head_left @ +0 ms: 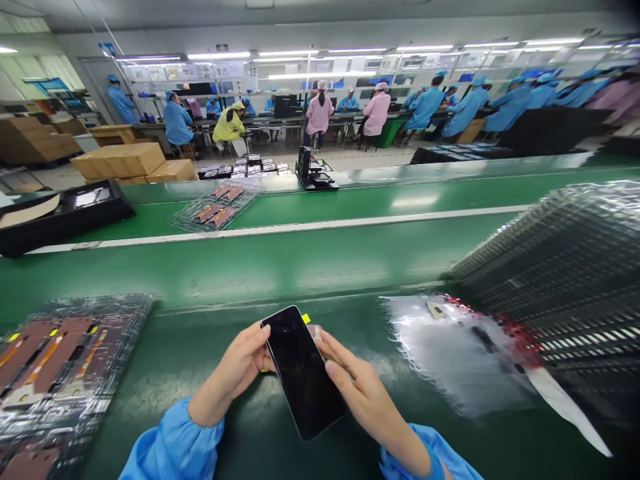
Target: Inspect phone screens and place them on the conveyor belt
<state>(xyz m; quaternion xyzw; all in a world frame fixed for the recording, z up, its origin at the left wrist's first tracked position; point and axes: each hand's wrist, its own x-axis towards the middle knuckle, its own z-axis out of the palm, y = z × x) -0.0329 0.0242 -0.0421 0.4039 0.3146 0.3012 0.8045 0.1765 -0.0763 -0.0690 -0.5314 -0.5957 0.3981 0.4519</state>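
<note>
A black phone-shaped panel (304, 377) with a thin light rim is held tilted above the dark green work surface. My left hand (243, 367) grips its upper left edge, thumb on the front and fingers behind. My right hand (357, 380) is at its right edge, thumb against the side. Behind the panel's upper right, near my right fingers, a small brownish piece (315, 331) with a yellow tab shows; most of it is hidden. Another bit of yellow peeks out under my left fingers.
Clear trays (107, 327) with brown parts lie at the left. Clear plastic sleeves (450, 360) and a tall stack of trays (560, 267) stand at the right. Beyond the green belt (350, 250) are a small black fixture (317, 175), boxes (120, 160) and several seated people.
</note>
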